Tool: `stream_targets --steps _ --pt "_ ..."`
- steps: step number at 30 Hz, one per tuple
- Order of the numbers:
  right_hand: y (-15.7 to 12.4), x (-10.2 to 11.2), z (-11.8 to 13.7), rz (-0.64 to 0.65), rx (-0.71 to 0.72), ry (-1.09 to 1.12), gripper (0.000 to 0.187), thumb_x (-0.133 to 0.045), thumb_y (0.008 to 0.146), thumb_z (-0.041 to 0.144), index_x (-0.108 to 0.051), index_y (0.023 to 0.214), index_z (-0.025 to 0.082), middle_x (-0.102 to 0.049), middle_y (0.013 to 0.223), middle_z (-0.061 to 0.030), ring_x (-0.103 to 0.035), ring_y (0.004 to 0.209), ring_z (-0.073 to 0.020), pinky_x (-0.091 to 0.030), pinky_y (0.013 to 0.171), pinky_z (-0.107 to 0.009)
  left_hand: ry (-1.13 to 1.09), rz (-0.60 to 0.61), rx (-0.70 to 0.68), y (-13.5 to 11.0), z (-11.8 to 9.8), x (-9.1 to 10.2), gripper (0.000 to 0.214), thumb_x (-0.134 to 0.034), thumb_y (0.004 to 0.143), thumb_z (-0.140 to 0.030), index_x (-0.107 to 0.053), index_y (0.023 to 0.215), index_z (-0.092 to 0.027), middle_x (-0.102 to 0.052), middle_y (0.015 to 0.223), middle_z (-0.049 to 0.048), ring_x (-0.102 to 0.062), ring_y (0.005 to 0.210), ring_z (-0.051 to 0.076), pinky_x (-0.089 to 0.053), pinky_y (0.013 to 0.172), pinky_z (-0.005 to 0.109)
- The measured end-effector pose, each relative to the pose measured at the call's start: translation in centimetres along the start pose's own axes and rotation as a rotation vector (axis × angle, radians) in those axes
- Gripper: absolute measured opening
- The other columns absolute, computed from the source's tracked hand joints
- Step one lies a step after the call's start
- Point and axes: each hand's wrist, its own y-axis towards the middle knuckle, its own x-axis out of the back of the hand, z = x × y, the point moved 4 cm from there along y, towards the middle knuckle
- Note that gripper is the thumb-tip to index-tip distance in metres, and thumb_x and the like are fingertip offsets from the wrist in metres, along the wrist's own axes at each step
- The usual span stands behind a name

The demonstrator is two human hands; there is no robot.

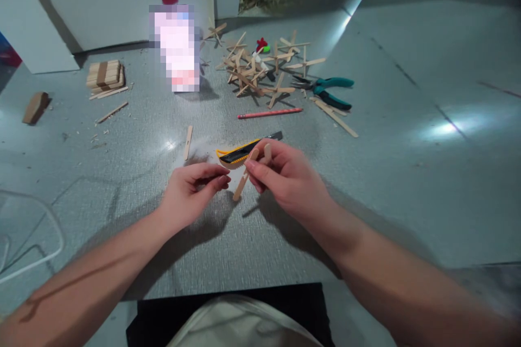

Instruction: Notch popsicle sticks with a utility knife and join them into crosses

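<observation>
My right hand [280, 173] pinches a wooden craft stick [241, 188], which slants down to the left and has a small notch or hole near its middle. Another rounded stick end [267, 153] shows between the same fingers. Just left of it is my left hand [197, 187], thumb and fingertips drawn together; whatever may be between them is hidden. A yellow and black utility knife [240, 153] lies behind both hands, partly covered by my right fingers. To the left of the knife, a single craft stick [188, 142] with a small mark rests on the table.
Farther back are a pile of crossed craft sticks [246, 73], a red pencil [271, 113] and teal-handled pliers [331, 89]. A red-capped container [179, 49], its body pixelated, stands left of the pile. A banded stick bundle [106, 76] sits farther left. A white cable [59, 227] loops at the left edge.
</observation>
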Motion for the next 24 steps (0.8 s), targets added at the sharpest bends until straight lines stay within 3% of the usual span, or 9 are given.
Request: stream_targets --steps 15,20,24 --pt "0.0 0.0 0.2 0.016 -0.051 -0.002 0.025 -0.061 0.085 0.028 -0.045 0.067 0.023 -0.044 0.056 0.0084 -0.04 0.048 -0.0077 -0.028 0.046 -0.025 0.115 0.098 0.027 0.1 0.3 -0.1 0.017 -0.065 0.089 -0.031 -0.073 0.097 -0.018 -0.077 0.084 0.0047 -0.075 0.074 0.016 -0.062 0.07 0.026" --pt "0.2 0.2 -0.2 -0.001 -0.065 0.052 0.027 -0.064 0.084 0.028 -0.045 0.066 0.023 -0.043 0.055 0.0082 -0.04 0.048 -0.0079 -0.028 0.045 -0.025 0.274 0.159 -0.017 0.8 -0.4 1.8 0.021 -0.06 0.093 -0.033 -0.071 0.102 -0.018 -0.077 0.088 0.0037 -0.073 0.076 0.015 -0.06 0.072 0.026" --pt "0.4 0.4 -0.5 -0.016 -0.06 0.076 0.027 -0.065 0.083 0.028 -0.046 0.065 0.023 -0.044 0.056 0.0075 -0.039 0.048 -0.0083 -0.026 0.045 -0.026 0.51 0.306 -0.082 1.6 -1.4 3.9 0.013 -0.064 0.09 -0.027 -0.076 0.089 -0.021 -0.076 0.081 -0.0003 -0.069 0.072 0.014 -0.052 0.067 0.024"
